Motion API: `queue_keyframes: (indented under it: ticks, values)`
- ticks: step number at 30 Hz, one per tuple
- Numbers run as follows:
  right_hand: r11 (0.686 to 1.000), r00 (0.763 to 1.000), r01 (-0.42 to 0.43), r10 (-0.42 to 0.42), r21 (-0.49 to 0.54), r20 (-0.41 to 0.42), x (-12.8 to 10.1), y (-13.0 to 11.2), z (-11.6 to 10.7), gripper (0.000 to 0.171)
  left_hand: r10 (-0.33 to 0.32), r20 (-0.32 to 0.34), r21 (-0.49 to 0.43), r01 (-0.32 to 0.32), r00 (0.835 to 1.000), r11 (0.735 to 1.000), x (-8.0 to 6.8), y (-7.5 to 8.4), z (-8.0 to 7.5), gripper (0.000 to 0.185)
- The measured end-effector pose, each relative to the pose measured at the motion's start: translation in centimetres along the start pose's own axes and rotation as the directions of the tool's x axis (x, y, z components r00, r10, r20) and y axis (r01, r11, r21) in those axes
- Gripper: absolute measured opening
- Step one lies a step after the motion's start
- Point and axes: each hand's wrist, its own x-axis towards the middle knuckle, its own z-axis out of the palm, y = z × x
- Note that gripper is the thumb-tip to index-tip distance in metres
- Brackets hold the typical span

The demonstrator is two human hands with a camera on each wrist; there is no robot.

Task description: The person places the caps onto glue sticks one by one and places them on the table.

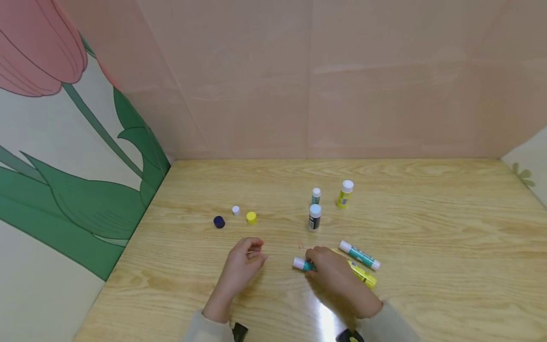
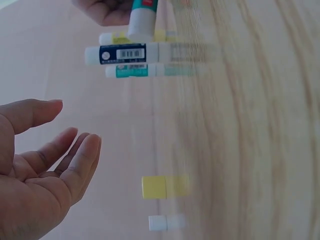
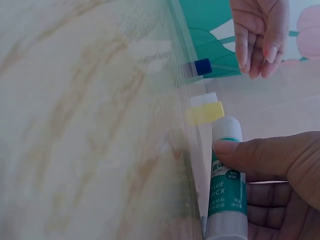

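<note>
My right hand (image 1: 335, 273) grips a teal glue stick (image 3: 227, 192) with white ends, thumb laid along its label. In the head view its white end (image 1: 298, 263) sticks out left of my fingers. My left hand (image 1: 242, 266) hovers over the table with relaxed, slightly bent fingers and nothing in them. Beyond it stand a yellow cap (image 1: 251, 218), a white cap (image 1: 236, 210) and a dark blue cap (image 1: 219, 222). Right of my right hand lie a yellow glue stick (image 1: 363, 274), partly hidden by the hand, and another teal glue stick (image 1: 360, 255).
Upright at the middle back are a navy-labelled glue stick (image 1: 314, 218), a small teal one (image 1: 315, 195) and a yellow one (image 1: 345, 194). The wooden table (image 1: 444, 228) meets a pink sheet (image 1: 325, 95) behind and a tulip-patterned panel (image 1: 85, 156) at the left.
</note>
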Motion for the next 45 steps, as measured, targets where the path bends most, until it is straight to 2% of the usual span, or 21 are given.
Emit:
queue_keyframes:
  ticks: [13,21,37,45]
  values:
    - [1.0,1.0,0.0,0.0,0.006,0.021,0.1,0.1,0.1,0.018,-0.009,0.0,-0.02,0.009,1.0,1.0,-0.1,0.0,-0.5,0.029]
    - [1.0,0.999,0.005,-0.005,-0.005,0.032,0.1,0.2,0.2,0.018,-0.017,-0.038,0.005,0.017,0.999,1.0,0.0,-0.1,-0.9,0.03]
    - [1.0,0.997,-0.008,0.007,0.004,0.073,0.0,-0.2,-0.4,0.015,-0.026,-0.043,-0.019,0.025,0.999,0.999,0.0,0.0,-1.3,0.03]
    - [1.0,0.996,-0.029,0.029,0.001,0.081,0.0,-0.1,-0.2,0.014,-0.008,-0.071,-0.014,0.007,0.997,1.0,0.0,-0.4,-1.6,0.03]
